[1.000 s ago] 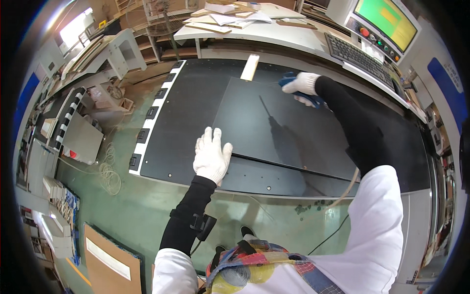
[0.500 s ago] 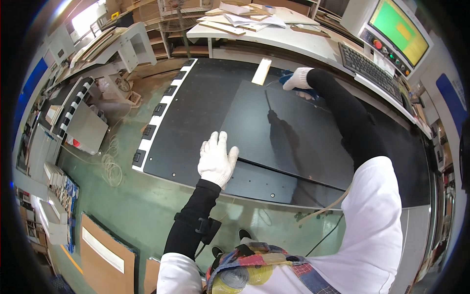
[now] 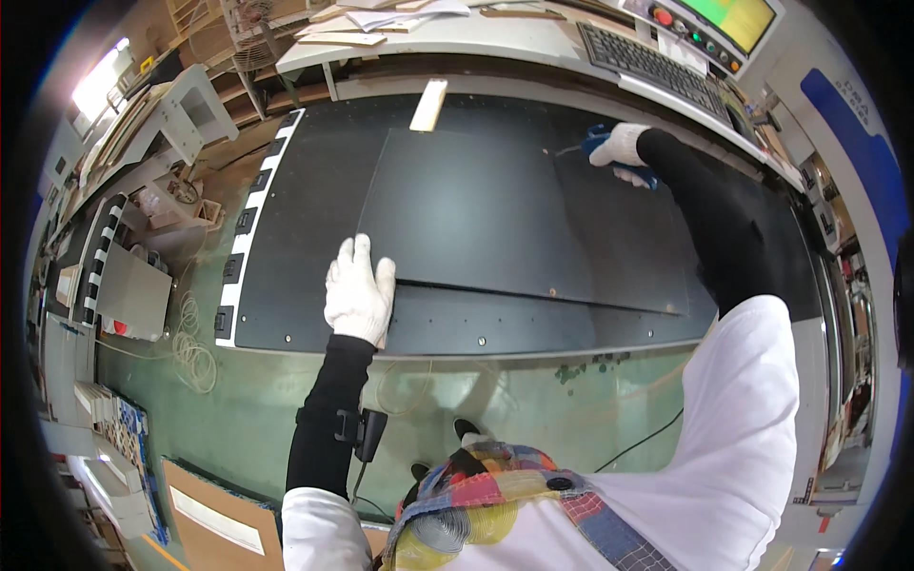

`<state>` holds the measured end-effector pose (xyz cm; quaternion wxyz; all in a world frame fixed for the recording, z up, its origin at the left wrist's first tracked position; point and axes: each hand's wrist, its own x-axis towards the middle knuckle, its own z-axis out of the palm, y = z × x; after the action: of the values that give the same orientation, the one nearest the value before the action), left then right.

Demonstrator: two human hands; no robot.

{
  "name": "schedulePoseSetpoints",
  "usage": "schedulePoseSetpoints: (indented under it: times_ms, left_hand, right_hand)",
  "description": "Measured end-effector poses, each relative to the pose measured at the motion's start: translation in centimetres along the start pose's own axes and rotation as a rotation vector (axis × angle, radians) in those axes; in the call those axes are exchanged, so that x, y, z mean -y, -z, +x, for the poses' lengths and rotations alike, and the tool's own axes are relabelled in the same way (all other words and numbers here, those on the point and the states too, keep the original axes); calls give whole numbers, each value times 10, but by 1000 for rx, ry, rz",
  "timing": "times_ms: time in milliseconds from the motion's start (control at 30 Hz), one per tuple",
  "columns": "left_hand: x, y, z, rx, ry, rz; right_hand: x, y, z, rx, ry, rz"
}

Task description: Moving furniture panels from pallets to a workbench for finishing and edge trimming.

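On the black desk (image 3: 314,181) lies a dark panel (image 3: 466,209), the left hand (image 3: 360,295) flat, thumb spread, at its near left corner, the right hand (image 3: 624,152) closed around a blue tool (image 3: 594,143) near its far side.

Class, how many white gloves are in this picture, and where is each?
2: one white glove on the left hand, by the near-left corner of the dark panel; another white glove on the right hand, holding a blue tool.

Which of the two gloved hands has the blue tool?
The right hand: it is closed around the blue tool. The left hand is open, fingers extended, at the near left corner of the dark panel.
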<state>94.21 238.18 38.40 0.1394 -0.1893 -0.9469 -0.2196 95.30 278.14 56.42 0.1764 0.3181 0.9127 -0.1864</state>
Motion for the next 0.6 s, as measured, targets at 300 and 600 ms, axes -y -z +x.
schedulePoseSetpoints:
  times_ms: [300, 600]
  left_hand:
    - [12, -5, 7, -78, -58, 39]
    - [12, -8, 7, -58, -77, 34]
  right_hand:
    - [-15, -28, -149, 263, 82, -162]
    - [-68, -42, -197, 289, -116, -56]
